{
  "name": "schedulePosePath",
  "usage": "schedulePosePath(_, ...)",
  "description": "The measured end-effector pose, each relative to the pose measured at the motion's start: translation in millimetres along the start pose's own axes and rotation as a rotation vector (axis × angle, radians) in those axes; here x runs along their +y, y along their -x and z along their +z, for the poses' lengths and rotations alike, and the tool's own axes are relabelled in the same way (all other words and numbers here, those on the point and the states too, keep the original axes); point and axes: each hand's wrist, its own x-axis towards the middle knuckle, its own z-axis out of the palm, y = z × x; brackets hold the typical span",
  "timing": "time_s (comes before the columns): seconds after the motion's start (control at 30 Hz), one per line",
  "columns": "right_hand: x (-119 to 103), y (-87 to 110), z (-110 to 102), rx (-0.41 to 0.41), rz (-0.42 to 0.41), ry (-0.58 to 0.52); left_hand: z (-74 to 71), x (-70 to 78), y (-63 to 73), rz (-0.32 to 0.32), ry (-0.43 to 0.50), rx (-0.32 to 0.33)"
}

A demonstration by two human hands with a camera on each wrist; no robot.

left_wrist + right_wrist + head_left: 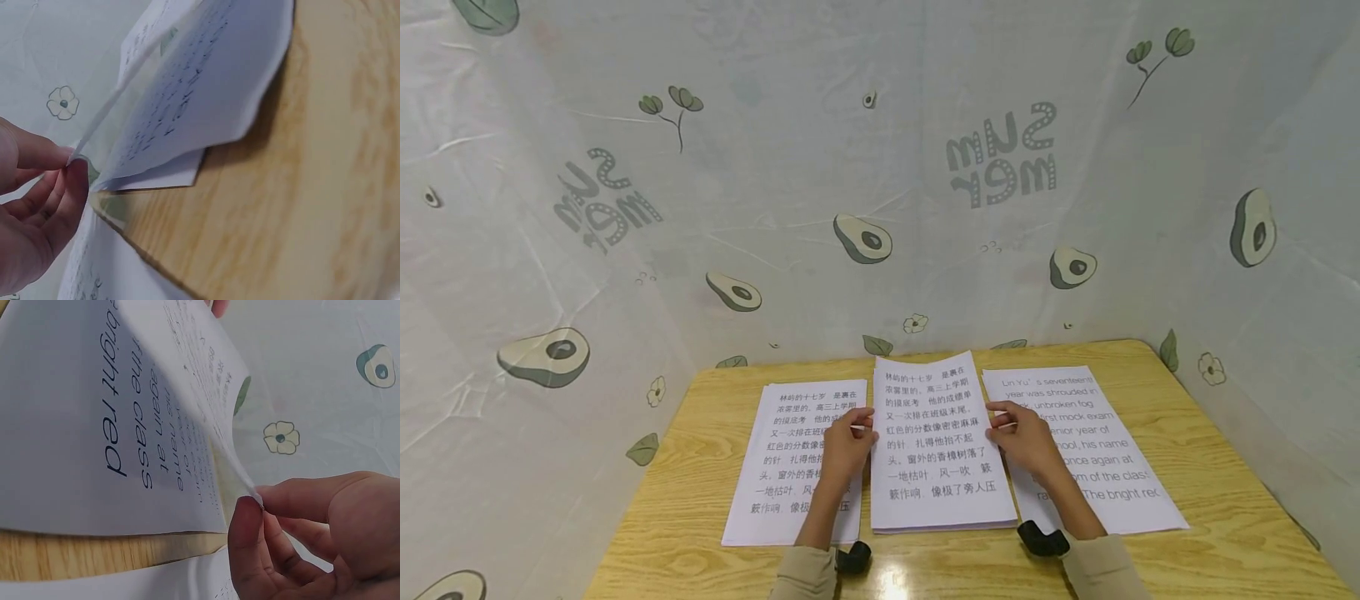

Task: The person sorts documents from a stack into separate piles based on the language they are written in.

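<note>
Both hands hold a stack of printed paper [932,508] upright-facing in the middle of the head view, its sheets covered in Chinese text. My left hand [848,446] pinches the stack's left edge between thumb and fingers, also seen in the left wrist view. On the opposite edge, my right hand [1026,437] pinches the paper; the right wrist view shows thumb and forefinger meeting on it. The held paper's top edge bows slightly. Beneath my left forearm lies another stack with Chinese text [760,483]. English-printed sheets [1142,500] lie under my right hand and forearm.
A wood-grain table [670,467] carries all the paper. Behind and beside it hangs a pale curtain [790,183] printed with avocados, leaves and mirrored lettering. Black devices [1042,539] sit at both wrists, by the beige sleeves [1105,567].
</note>
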Motion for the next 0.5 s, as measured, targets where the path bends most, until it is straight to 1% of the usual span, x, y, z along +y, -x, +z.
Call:
schedulePosePath(0.23, -2.2, -0.6, -3.9, -0.018, 0.036, -0.105, -2.9, -3.3, -3.1, -0.020, 0.075, -0.012)
schedulePosePath(0.5, -0.5, -1.0, -2.8, -0.036, 0.070, -0.137, -7.1, -1.7, -1.3, -0.037, 0.119, -0.032)
